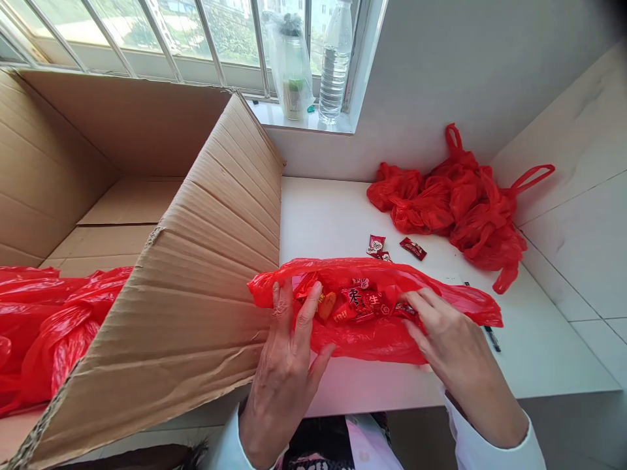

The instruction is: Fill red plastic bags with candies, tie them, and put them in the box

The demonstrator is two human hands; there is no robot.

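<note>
A red plastic bag [372, 343] lies on the white tabletop with its mouth spread wide. Inside it are several small red wrapped snack packets [357, 303], some with printed characters. My left hand [289, 365] rests at the bag's left end, fingers apart and stretched over the rim and the packets. At the right end of the opening, my right hand [443, 333] has its thumb and fingers closed round a dark red packet [404, 309]. Just behind the bag lie loose packets, among them a dark red one [413, 248] and a pinkish one [376, 245].
A large open cardboard box [210, 261] stands at the left, with red plastic bags [63, 326] in it. More crumpled red bags [455, 202] lie by the back wall. A pen [492, 338] pokes out beside the bag. A water bottle [336, 72] and a bagged jar [294, 72] stand on the windowsill.
</note>
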